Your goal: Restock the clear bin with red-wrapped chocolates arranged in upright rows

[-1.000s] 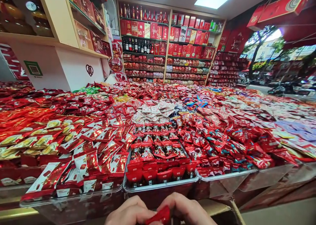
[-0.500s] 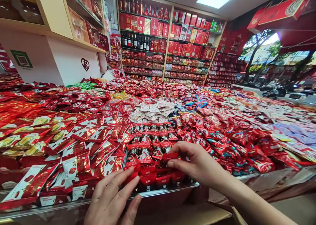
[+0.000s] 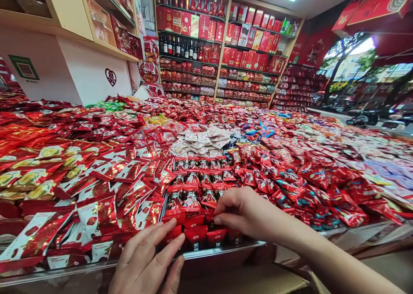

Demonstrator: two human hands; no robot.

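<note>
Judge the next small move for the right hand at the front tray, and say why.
Probably press the red packet down into the front row and let go. The right hand pinches it at the row's gap, and the left hand rests its fingers against the neighbouring packets at the clear tray.

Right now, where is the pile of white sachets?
In the head view, the white sachets lie mid-table, just behind the tray of red-and-black packets that the right hand touches.

Left hand [image 3: 146, 261] flat, right hand [image 3: 247, 212] pinching
</note>
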